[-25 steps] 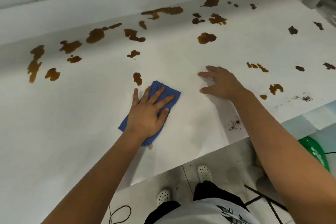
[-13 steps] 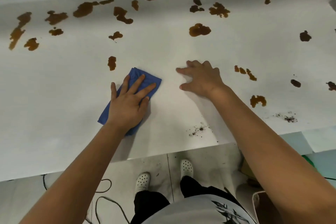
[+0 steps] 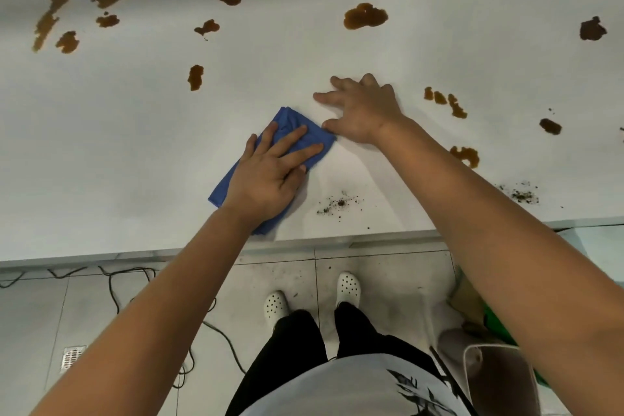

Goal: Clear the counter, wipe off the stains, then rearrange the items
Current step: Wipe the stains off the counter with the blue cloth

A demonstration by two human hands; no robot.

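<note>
I log: white counter (image 3: 101, 159); brown stains (image 3: 365, 15) along far edge; blue cloth (image 3: 290, 127), dark crumbs (image 3: 339, 203) near front edge.

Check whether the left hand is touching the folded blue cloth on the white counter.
Touching. The head view shows the left hand pressed flat on the folded blue cloth, fingers spread straight across it.

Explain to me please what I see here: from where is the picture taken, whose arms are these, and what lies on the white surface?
There is no machine here. The camera sits on a person's head and looks down, so both arms are that person's own. The left hand presses a folded blue cloth flat on the white counter; its fingers are straight, not gripping. The right hand rests on the counter beside the cloth and holds nothing. Many brown stains cover the far part of the counter, and dark crumbs lie near its front edge. Below are the floor and the person's white shoes.
</note>
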